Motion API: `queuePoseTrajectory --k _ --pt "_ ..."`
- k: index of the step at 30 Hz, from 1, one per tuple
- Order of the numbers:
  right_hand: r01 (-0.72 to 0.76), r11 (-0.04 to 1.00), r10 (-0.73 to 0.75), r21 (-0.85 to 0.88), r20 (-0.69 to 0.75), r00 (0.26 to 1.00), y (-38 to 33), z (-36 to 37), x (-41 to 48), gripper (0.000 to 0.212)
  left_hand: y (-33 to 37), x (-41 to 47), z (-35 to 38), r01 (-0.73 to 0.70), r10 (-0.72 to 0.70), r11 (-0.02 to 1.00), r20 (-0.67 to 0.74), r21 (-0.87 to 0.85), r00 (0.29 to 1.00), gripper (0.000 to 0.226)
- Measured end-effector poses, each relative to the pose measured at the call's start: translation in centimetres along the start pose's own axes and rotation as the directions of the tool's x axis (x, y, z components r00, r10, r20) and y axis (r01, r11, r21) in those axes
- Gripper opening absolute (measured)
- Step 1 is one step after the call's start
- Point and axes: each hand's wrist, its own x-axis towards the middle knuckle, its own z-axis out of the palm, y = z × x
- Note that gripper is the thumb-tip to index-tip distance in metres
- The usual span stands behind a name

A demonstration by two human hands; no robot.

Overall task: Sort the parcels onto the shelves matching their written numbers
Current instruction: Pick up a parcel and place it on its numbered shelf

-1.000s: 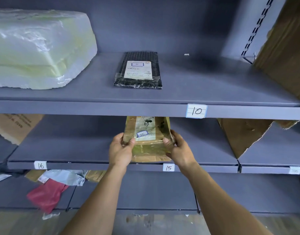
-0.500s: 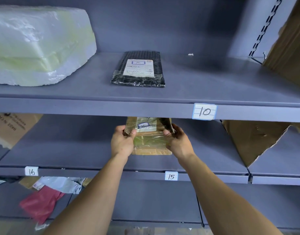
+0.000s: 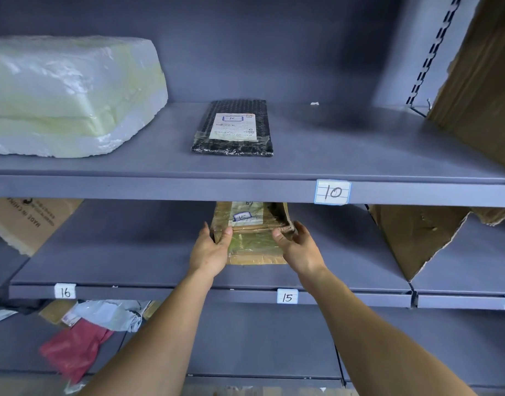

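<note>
A brown taped parcel [image 3: 254, 245] with a white label marked 15 lies on the grey shelf [image 3: 131, 252] whose front edge carries the tag 15 [image 3: 287, 296]. Its far end is hidden under the shelf above. My left hand [image 3: 210, 248] grips its left side with the thumb on top. My right hand [image 3: 300, 248] holds its right side, thumb over the top and fingers curled at the edge.
The shelf tagged 10 [image 3: 332, 192] above holds a black bubble-wrap parcel [image 3: 234, 127] and a big white foam-wrapped parcel [image 3: 65, 95]. Torn cardboard [image 3: 417, 238] leans at the right, a printed box [image 3: 25, 218] at the left by tag 16 [image 3: 65, 291]. A red bag [image 3: 74, 347] and a grey bag [image 3: 111, 312] lie below.
Both hands have pushed the brown parcel deeper onto the shelf tagged 15, further under the shelf above. The view has come closer to the shelves.
</note>
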Motion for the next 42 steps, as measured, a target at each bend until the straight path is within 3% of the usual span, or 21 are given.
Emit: queuePoseTrajectory --k 8,17,26,31,42 --pt "-0.094 0.945 0.101 -0.313 0.005 0.995 -1.8 -1.4 -6.6 0.060 1.0 -7.1 -2.4 -0.037 0.008 0.969 0.119 0.244 0.993 0.033" --pt "-0.070 0.842 0.068 -0.534 -0.024 0.997 -7.8 -3.4 -17.0 0.053 5.9 -15.2 -6.6 -0.261 0.136 0.881 0.317 0.395 0.938 0.047" --pt "-0.002 0.617 -0.018 -0.787 -0.017 1.000 -7.6 -7.8 -23.9 0.057 9.6 -22.1 -5.8 -0.530 0.294 0.689 0.478 0.494 0.828 0.051" --pt "-0.060 0.572 -0.008 -0.818 -0.079 0.997 -6.0 -12.4 -26.8 0.053 11.1 -26.0 -2.0 -0.611 0.290 0.635 0.587 0.473 0.756 0.049" --pt "-0.228 0.622 0.011 -0.750 -0.282 0.959 -2.4 -29.5 -33.5 0.056 16.0 -36.6 11.9 -0.762 0.320 0.543 0.752 0.353 0.576 0.048"
